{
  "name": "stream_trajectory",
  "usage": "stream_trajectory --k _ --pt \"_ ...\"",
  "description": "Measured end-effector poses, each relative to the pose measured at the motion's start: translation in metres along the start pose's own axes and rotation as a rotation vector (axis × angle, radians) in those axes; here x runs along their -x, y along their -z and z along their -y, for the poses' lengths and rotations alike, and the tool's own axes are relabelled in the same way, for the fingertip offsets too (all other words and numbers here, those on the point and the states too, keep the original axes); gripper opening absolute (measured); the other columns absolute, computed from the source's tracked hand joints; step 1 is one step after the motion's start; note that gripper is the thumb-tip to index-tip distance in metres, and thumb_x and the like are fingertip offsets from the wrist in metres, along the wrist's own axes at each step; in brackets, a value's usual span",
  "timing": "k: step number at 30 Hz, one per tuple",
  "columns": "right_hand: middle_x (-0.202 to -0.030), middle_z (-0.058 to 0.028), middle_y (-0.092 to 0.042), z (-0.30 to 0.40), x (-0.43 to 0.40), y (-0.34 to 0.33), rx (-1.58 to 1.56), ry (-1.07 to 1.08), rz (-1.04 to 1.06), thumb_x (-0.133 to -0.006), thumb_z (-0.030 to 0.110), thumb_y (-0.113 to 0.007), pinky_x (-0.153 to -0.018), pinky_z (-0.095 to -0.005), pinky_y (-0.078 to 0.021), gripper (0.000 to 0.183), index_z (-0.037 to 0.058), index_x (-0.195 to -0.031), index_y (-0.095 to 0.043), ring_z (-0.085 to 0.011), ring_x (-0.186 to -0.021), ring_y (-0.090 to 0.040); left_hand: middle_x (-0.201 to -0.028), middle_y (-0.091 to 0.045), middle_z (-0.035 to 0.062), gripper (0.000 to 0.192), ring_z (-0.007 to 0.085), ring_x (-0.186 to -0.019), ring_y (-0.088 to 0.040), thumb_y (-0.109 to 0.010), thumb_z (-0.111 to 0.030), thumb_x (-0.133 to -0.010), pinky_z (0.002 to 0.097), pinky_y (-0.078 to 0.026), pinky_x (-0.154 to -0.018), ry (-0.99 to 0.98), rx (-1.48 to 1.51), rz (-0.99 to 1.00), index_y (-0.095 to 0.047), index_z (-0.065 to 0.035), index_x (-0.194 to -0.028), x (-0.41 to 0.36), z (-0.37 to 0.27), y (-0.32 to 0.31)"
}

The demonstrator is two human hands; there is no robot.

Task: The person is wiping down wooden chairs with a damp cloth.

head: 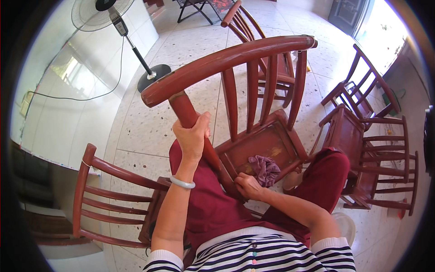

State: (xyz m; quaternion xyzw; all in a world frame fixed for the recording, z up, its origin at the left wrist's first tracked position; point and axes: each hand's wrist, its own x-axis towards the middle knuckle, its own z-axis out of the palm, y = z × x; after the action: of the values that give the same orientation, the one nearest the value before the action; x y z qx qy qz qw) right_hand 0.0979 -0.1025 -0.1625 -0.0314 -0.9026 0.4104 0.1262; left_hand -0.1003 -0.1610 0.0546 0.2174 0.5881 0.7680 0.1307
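Note:
Before me a red wooden chair [227,57] stands tilted, its curved top rail slanting up to the right. My left hand [192,136] is closed round the thick back post at the chair's near left side, below the top rail. Low on that same post, at the corner of the seat [253,142], rests my right hand [248,186] with its fingers curled; whether it grips anything is hidden. A crumpled purple cloth [264,170] lies on the worn seat panel, just beyond my right hand.
Another red chair [112,200] is at the lower left, one more [283,64] stands beyond, and several [343,129] are grouped on the right. A pedestal fan [144,64] stands at the upper left, its cord [85,99] running to a wall socket. A folding chair [197,6] is at the top.

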Motion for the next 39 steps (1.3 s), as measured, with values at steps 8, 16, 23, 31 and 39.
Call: stream_trajectory --k 8,16,23,31,39 --pt "-0.085 -0.0176 -0.053 -0.013 -0.083 -0.002 0.038 0.075 -0.140 -0.081 0.008 -0.055 -0.069 -0.0464 -0.0469 0.007 0.0028 -0.085 -0.053 -0.0396 -0.081 -0.056 -0.052 -0.050 0.0015 0.018 0.0091 -0.042 -0.048 -0.066 -0.007 -0.082 0.0250 -0.039 -0.035 0.038 0.017 -0.018 -0.051 -0.0044 -0.071 0.008 -0.007 -0.002" --pt "-0.088 -0.0173 -0.054 -0.004 -0.080 -0.013 -0.008 -0.040 -0.284 -0.083 0.010 -0.055 -0.070 -0.0468 -0.0470 0.007 0.0041 -0.086 -0.056 -0.0389 -0.082 -0.057 -0.053 -0.049 0.0010 0.018 0.0088 -0.043 -0.046 -0.064 -0.004 -0.082 0.0249 -0.039 -0.043 0.015 0.016 -0.015 -0.051 -0.0046 -0.070 0.003 -0.003 0.000" --pt "-0.086 -0.0150 -0.053 -0.010 0.014 0.009 0.067 0.030 0.290 -0.077 0.009 -0.060 -0.066 -0.0454 -0.0488 0.011 0.0034 -0.086 -0.059 -0.0374 -0.081 -0.058 -0.052 -0.050 0.0008 0.020 0.0085 -0.044 -0.048 -0.063 -0.003 -0.082 0.0237 -0.039 -0.044 -0.019 0.005 0.003 -0.052 -0.0046 -0.065 -0.002 0.000 0.003" --pt "-0.084 -0.0168 -0.050 -0.029 -0.097 0.013 0.089 0.175 -0.286 -0.079 0.002 -0.056 -0.064 -0.0449 -0.0455 0.009 0.0023 -0.088 -0.054 -0.0387 -0.079 -0.054 -0.053 -0.051 0.0009 0.020 0.0084 -0.043 -0.047 -0.064 -0.003 -0.082 0.0230 -0.038 -0.043 -0.026 0.004 -0.004 -0.052 -0.0040 -0.066 0.003 -0.001 -0.002" --pt "-0.085 -0.0139 -0.051 -0.012 -0.016 0.002 0.109 0.213 0.010 -0.076 0.007 -0.057 -0.067 -0.0428 -0.0487 0.014 0.0042 -0.090 -0.057 -0.0347 -0.081 -0.056 -0.053 -0.051 0.0010 0.019 0.0084 -0.043 -0.048 -0.064 -0.003 -0.081 0.0233 -0.038 -0.043 -0.027 0.028 0.003 -0.053 -0.0039 -0.066 -0.003 0.003 0.005"
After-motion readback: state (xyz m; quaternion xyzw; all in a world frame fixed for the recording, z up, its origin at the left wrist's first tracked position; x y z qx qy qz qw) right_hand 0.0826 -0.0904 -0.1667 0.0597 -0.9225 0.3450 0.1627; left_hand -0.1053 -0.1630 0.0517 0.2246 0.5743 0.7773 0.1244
